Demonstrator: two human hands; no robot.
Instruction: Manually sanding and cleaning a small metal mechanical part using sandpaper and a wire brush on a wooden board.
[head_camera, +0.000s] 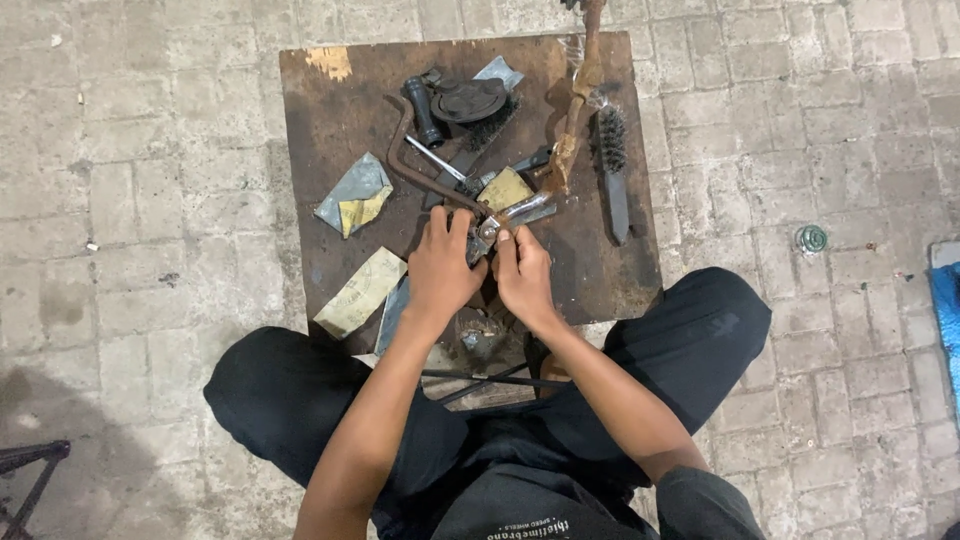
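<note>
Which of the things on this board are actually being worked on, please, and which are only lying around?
In hand:
small metal part, gripped by left hand and right hand

Lying about:
wire brush
sandpaper pieces
rusty bent bar
dark round disc

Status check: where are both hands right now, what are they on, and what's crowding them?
Left hand and right hand both gripping small metal part at board edge. Sandpaper scraps, wire brush close by.

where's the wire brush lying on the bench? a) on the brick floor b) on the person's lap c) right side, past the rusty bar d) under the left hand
c: the wire brush lies lengthwise on the right part of the dark bench, beyond the rusty bar, apart from both hands.
</note>
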